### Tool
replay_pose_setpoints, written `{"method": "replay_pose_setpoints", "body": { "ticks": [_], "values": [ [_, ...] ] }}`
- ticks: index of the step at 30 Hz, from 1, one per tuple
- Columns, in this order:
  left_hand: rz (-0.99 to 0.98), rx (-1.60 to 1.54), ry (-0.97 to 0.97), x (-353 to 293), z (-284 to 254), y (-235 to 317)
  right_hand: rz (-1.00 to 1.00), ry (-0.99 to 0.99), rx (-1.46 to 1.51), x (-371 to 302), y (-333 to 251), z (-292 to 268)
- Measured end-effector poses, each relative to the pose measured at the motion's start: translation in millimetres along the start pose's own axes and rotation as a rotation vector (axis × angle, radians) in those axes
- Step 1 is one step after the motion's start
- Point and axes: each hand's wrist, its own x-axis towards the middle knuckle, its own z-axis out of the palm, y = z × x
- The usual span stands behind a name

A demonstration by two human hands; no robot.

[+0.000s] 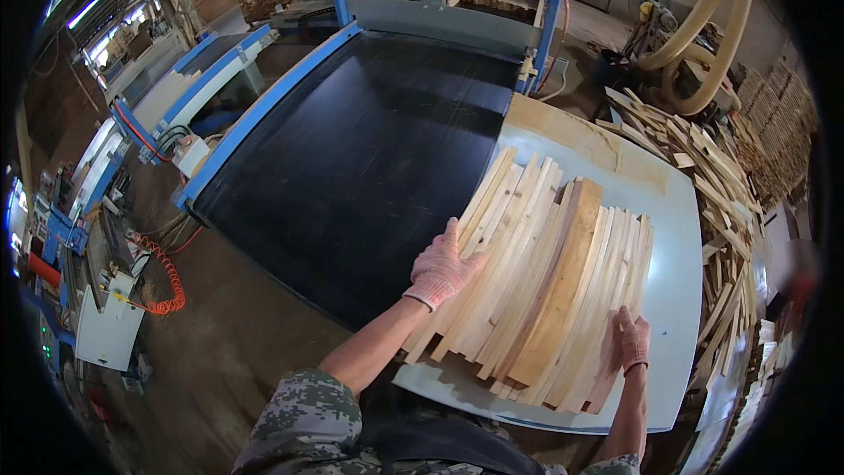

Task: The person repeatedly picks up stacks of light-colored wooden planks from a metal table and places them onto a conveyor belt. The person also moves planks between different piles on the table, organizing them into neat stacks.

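Observation:
A row of pale wooden strips (503, 286) lies side by side on a light blue-grey board (677, 299), with their ends uneven. One wider, yellower plank (563, 290) rests among them and stands out above the rest. My left hand (444, 271), in a pinkish knit glove, grips the left edge of the row, its thumb over the outer strips. At the opposite edge my right hand (633, 339), gloved the same way, is closed against the outermost strips near their lower ends. Some fingers of both hands are hidden by the wood.
Left of the board stretches a wide black conveyor belt (352, 149) with a blue side rail (264, 119) and a blue machine frame (551, 22) at its far end. Loose wood scraps (725, 202) are heaped at right, below thick hoses (694, 31). A coiled orange air hose (167, 286) hangs at left.

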Motion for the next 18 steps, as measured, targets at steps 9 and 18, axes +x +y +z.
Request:
{"method": "replay_pose_setpoints", "body": {
  "ticks": [9,18],
  "values": [
    [-0.054,-0.070,0.129,66,-148,-206,-0.138,-0.179,0.048,-74,-119,205],
    [-0.088,0.413,0.300,143,-299,-416,-0.211,-0.481,0.150,-185,-311,434]
  ]
}}
